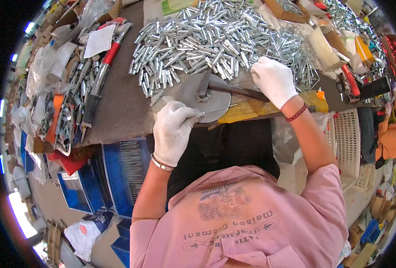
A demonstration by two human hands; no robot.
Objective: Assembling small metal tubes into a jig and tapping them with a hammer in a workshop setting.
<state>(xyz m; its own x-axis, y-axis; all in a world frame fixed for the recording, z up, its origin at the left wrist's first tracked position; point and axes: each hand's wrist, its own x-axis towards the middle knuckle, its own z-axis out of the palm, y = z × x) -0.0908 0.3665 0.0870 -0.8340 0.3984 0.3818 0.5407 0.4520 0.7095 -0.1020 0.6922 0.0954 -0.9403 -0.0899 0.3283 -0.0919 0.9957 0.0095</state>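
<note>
Left hand (173, 131): in a white glove, a silvery bangle (161, 163) at the wrist; thumb and fingers pinch one end of a thin metal rod (219, 108).
Thin metal rod: held near the front edge of the table, slanting up to the right over the lower part of a grey disc (188, 92).
Right hand (275, 82): also gloved in white, a dark red bracelet (296, 113) below the cuff; its fingers are bent together at the edge of a heap of thin pins (298, 53) (whether they grip one, the onlooker cannot tell).
Hammer (233, 90): its head stands on the disc, and the dark handle runs rightward, ending just beside the right cuff.
Yellow strip (247, 112): along the front edge, to the right of the disc.
Short metal cylinders (198, 44): a broad, shiny heap beyond the disc, merging on its right with the pins.
Brown table covering (120, 85): carries, at left, a long bar with red and black sections (103, 78) and a white paper (100, 41) near its upper end.
Blue bin (110, 174): below the table at left, with long thin rods inside.
White basket (346, 140): below at right, perforated; past it, another person in orange (392, 139).
</note>
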